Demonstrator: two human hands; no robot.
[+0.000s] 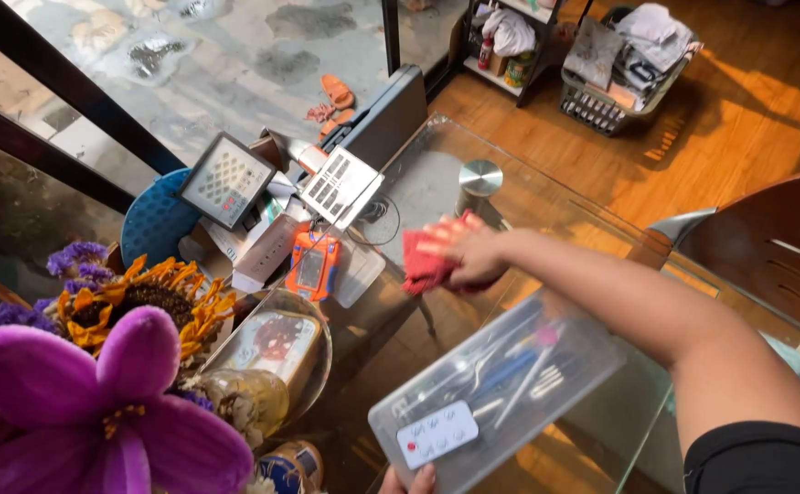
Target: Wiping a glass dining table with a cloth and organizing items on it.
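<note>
- Glass table [546,197]: large transparent top; the right hand [473,256] presses a red cloth [426,261] onto it near the middle. Risk: a hard push toward the far edge could shove the clutter there off the glass
- Clutter: a white grid tray [341,186], a framed board [227,179] and an orange device [311,267] lie crowded just left of the cloth. Risk: a wide sweep would catch the device first, as it lies nearest
- Clear case [501,384]: flat plastic, with pens and cutlery-like tools inside, held tilted above the table's near edge. The left hand [409,479] shows only fingertips at the case's lower corner; fingers grasp the case, though how firm the grip is I cannot tell. Risk: a one-corner hold on a long case invites a slip, and the contents could spill onto glass
- Metal cap [480,177]: round table fitting just beyond the cloth. Risk: the cloth may snag on it
- Right hand fingers: clenched around the bunched cloth, palm down
- Flowers [98,384]: near left, well apart from both hands; low concern
</note>
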